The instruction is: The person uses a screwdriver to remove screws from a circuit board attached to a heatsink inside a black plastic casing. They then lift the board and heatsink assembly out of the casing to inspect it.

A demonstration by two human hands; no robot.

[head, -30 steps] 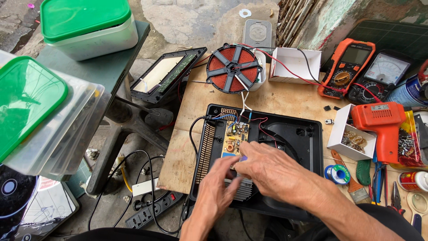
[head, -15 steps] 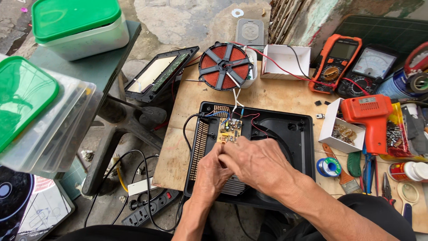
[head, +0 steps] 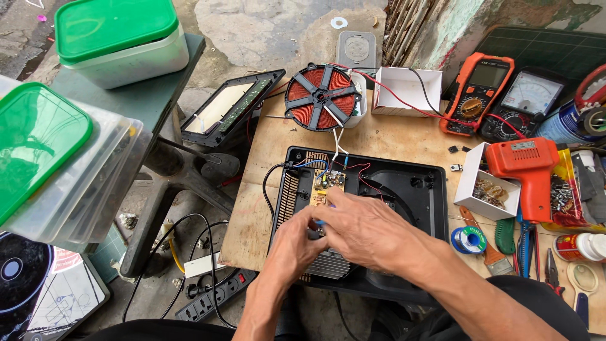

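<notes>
both hands work over the middle of an opened black casing [head: 404, 189] that lies at the near edge of the wooden tabletop [head: 404, 136]. the left hand [head: 297, 243] is curled with its fingers bent down onto the finned metal heat sink [head: 328, 265] inside the casing; what it pinches, if anything, cannot be told. the right hand [head: 366, 230] lies across and partly over the left, fingers bent and reaching toward the small circuit board [head: 325, 186], its fingertips just below the board; its grip is hidden too. red, blue and white wires run from the board up to a round red coil [head: 322, 96] near the far left corner. toward the right edge sit a roll of solder [head: 468, 239], an orange drill-shaped tool [head: 527, 170] and a small white box of parts [head: 486, 183]. along the far edge stand an open white box [head: 407, 88] and an orange multimeter [head: 476, 95].
</notes>
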